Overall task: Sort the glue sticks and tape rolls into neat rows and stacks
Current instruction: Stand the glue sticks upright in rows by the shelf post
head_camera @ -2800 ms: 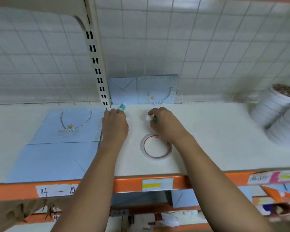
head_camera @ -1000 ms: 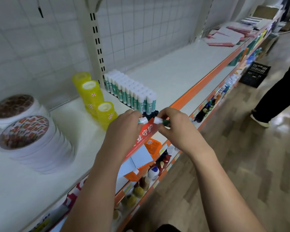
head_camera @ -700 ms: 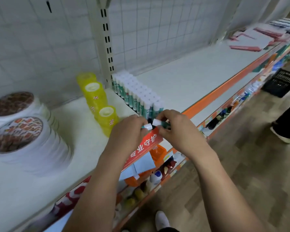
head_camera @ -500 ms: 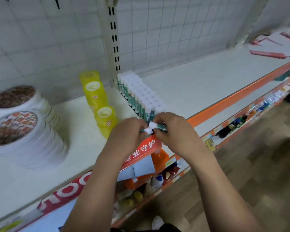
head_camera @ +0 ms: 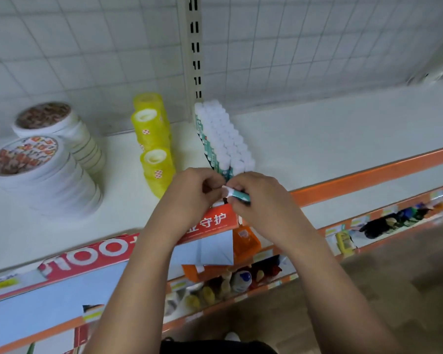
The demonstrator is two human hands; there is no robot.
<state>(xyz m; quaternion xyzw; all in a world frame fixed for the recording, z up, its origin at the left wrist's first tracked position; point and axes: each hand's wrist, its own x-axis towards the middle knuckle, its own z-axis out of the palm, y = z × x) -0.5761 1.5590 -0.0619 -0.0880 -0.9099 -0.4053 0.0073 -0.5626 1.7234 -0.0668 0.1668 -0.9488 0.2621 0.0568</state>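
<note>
A block of upright glue sticks point(head_camera: 223, 139) with white caps and teal bodies stands in tight rows on the white shelf point(head_camera: 330, 139), running from the back upright toward the front edge. My right hand point(head_camera: 261, 198) pinches a teal glue stick point(head_camera: 237, 194) lying sideways just in front of that block. My left hand point(head_camera: 195, 192) is curled beside it, fingertips meeting the stick's white cap; a second stick in it is hidden. Yellow tape rolls point(head_camera: 155, 146) stand in short stacks left of the sticks. Stacks of wide white tape rolls point(head_camera: 44, 175) sit at far left.
The shelf's orange front rail point(head_camera: 368, 175) carries a red sign point(head_camera: 92, 254) with white lettering. A slotted metal upright point(head_camera: 195, 47) and wire grid back the shelf. Lower shelves hold small bottles point(head_camera: 241, 279) and light blue paper sheets point(head_camera: 36, 310). Bare shelf lies right of the glue sticks.
I turned from the blue paper bags to the tape and glue section. Both hands carried the glue sticks up to the front end of the glue stick block.
</note>
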